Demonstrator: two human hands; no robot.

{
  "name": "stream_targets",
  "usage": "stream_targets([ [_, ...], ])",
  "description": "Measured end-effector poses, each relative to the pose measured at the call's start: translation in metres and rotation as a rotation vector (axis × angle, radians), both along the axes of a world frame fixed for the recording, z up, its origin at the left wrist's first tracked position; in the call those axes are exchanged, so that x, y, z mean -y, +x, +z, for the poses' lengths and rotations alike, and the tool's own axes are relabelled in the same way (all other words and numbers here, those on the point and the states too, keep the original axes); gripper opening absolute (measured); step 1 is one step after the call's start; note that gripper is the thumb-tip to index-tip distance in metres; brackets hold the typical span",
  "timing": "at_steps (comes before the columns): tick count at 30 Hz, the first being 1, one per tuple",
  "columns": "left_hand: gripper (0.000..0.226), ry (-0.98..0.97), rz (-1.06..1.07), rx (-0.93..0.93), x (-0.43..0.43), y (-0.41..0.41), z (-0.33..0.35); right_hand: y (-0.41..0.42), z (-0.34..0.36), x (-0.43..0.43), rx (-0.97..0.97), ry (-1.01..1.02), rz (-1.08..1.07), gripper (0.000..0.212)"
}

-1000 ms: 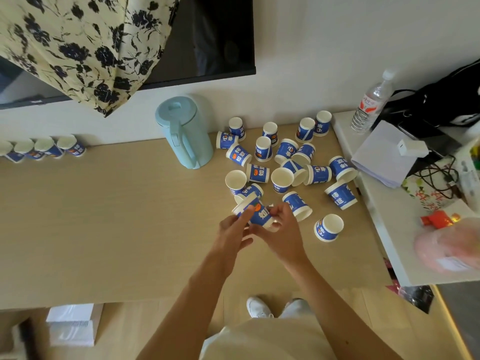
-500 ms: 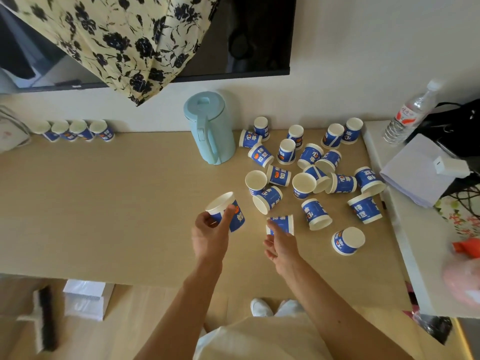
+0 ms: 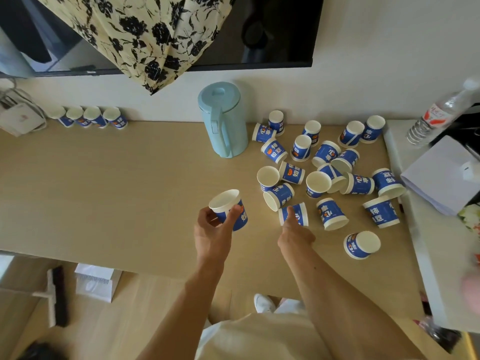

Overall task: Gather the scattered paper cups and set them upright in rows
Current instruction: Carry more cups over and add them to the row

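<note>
While mouth-up, cup (image 3: 224, 201) in left hand (image 3: 211, 231)

Illumination was soft, even and moderately bright; its source lay out of view. The scattered cups (image 3: 332, 214) and the jug (image 3: 223, 120) threw only faint, short shadows on the table (image 3: 104, 190). The dark screen (image 3: 272, 29) carried dim reflections. Wide-angle distortion bowed straight edges and stretched the corners. The bottle (image 3: 436, 118) and a pinkish shape (image 3: 471, 284) at the right margin were blurred; the centre was acceptably sharp.
</note>
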State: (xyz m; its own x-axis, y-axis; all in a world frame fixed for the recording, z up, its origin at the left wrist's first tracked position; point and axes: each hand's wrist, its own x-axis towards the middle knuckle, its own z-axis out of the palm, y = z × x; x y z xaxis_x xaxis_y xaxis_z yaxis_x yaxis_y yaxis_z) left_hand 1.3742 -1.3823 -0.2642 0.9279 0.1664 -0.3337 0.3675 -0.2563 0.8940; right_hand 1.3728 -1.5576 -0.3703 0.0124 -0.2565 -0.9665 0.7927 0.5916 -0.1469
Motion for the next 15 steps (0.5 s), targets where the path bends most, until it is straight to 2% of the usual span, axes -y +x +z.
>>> stream_targets([
  [2,0.044,-0.003,-0.004,0.005,-0.001,0.001,-0.001,0.001,-0.003,-0.002,-0.107,-0.08,0.267,0.054],
  [4,0.051,-0.02,-0.009,0.013,-0.003,0.001,-0.001,0.0,-0.007,0.0,-0.497,-0.368,1.09,0.067],
  [5,0.056,-0.029,-0.01,0.019,-0.004,0.001,-0.001,-0.004,-0.012,-0.002,-0.434,-0.397,1.246,0.072],
  [6,0.061,-0.035,-0.009,0.025,-0.005,0.001,0.0,-0.003,-0.016,-0.001,-0.384,-0.339,1.217,0.073],
  [10,0.053,-0.073,-0.002,0.058,-0.015,0.004,-0.005,-0.001,-0.017,-0.001,-0.552,-0.343,1.222,0.084],
  [15,0.051,-0.106,0.022,0.08,-0.032,0.012,-0.007,-0.009,-0.015,-0.021,-0.644,-0.717,1.13,0.074],
])
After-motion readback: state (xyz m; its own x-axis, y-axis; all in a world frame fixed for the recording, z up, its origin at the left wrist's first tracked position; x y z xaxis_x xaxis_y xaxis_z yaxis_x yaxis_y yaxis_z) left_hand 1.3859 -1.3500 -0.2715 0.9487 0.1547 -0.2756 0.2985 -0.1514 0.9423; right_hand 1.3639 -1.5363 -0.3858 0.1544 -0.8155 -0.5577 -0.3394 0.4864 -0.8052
